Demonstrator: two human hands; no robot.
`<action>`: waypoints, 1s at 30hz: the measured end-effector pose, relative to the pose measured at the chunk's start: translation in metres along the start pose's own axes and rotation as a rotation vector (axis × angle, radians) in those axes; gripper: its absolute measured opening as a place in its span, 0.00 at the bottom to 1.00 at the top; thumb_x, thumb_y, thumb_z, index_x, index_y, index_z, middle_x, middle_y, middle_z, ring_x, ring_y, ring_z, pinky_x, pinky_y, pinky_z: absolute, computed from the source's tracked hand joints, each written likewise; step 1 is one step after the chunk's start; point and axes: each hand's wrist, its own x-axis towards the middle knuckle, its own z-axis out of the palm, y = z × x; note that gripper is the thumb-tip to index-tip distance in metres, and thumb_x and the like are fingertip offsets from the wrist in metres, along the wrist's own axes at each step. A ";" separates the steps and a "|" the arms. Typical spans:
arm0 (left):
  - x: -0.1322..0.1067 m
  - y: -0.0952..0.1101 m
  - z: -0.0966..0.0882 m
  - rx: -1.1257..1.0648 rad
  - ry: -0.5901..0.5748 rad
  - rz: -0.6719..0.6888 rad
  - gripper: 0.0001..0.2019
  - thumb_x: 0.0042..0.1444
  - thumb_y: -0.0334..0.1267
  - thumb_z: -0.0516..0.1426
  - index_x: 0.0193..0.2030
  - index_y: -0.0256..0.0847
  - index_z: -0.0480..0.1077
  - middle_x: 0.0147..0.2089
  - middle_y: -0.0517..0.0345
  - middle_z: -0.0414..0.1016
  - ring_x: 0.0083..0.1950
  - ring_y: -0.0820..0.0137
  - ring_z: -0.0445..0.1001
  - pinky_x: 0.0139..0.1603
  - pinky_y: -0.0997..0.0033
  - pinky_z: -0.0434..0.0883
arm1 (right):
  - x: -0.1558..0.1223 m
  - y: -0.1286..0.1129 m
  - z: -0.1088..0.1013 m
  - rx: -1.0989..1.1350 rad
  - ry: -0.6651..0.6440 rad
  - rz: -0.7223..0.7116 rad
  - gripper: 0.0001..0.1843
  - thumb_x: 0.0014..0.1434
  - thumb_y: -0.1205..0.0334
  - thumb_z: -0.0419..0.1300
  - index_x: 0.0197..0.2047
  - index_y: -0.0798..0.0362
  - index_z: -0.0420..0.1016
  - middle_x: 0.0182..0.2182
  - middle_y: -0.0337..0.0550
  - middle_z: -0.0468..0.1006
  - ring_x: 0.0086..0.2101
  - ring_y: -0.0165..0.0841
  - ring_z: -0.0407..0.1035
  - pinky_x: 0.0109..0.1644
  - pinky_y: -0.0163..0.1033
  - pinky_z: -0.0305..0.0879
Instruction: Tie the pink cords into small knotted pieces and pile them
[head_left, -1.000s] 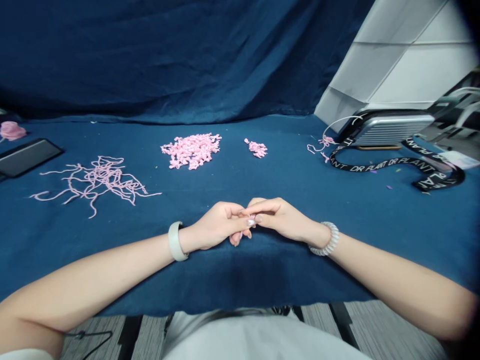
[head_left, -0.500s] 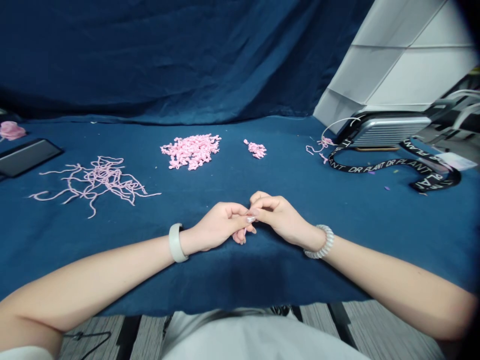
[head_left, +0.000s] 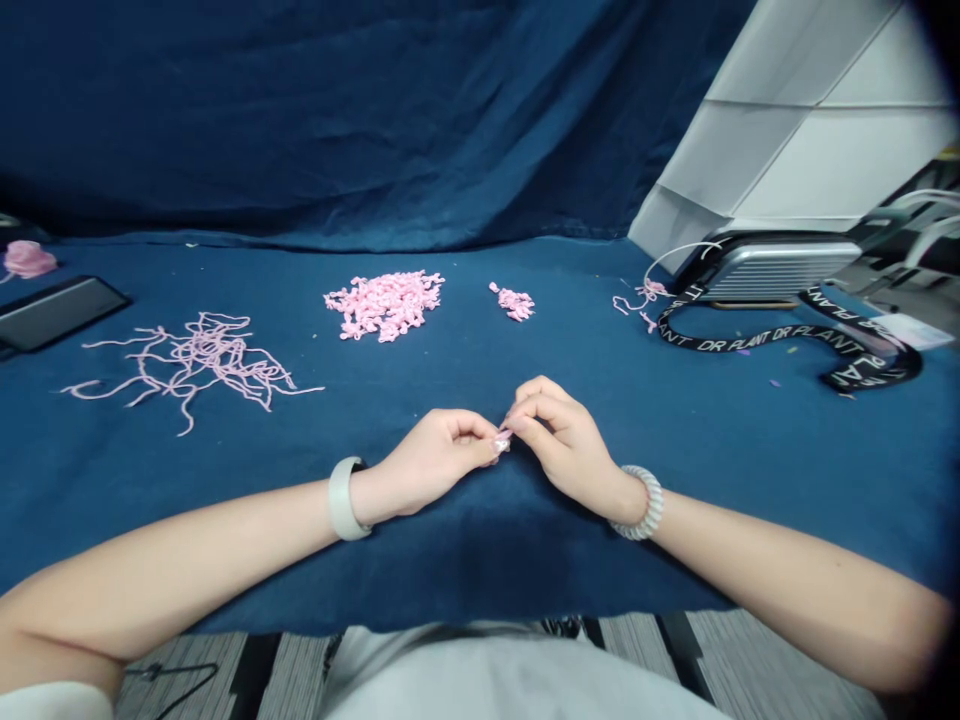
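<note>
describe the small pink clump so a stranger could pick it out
On the blue cloth, look to the far side. A big heap of pink knotted yarn pieces lies there; yours is the much smaller tuft to its right, between the heap and the black printed strap.

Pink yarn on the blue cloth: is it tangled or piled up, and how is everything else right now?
Left hand, fingers curled, tips meeting the right hand.
Right hand, fingers bent, maybe pinching something too small to tell.
Loose pink yarn, tangled, spread out.
Big pile of pink yarn knots, heaped.
Small pile of pink yarn knots, heaped.
Black DR PLANT lanyard, lying curved.
</note>
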 end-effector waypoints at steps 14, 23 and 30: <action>-0.005 0.003 -0.007 0.049 -0.007 -0.061 0.09 0.49 0.39 0.61 0.31 0.34 0.70 0.30 0.55 0.76 0.30 0.75 0.72 0.32 0.76 0.69 | 0.001 0.001 -0.001 0.031 0.118 0.114 0.10 0.60 0.64 0.54 0.27 0.54 0.69 0.31 0.41 0.68 0.32 0.29 0.64 0.39 0.36 0.60; -0.009 0.004 -0.014 0.528 0.001 0.233 0.10 0.59 0.40 0.52 0.34 0.38 0.73 0.31 0.58 0.74 0.31 0.73 0.70 0.34 0.73 0.67 | 0.005 0.003 -0.005 0.039 0.119 0.179 0.11 0.60 0.63 0.54 0.26 0.54 0.69 0.29 0.40 0.67 0.31 0.29 0.63 0.38 0.36 0.60; -0.012 0.002 -0.014 0.796 0.025 0.831 0.06 0.57 0.29 0.53 0.34 0.38 0.71 0.49 0.49 0.72 0.49 0.67 0.70 0.53 0.65 0.65 | 0.006 0.004 0.000 0.059 0.001 0.170 0.15 0.61 0.62 0.54 0.23 0.54 0.64 0.28 0.39 0.67 0.31 0.28 0.62 0.38 0.36 0.59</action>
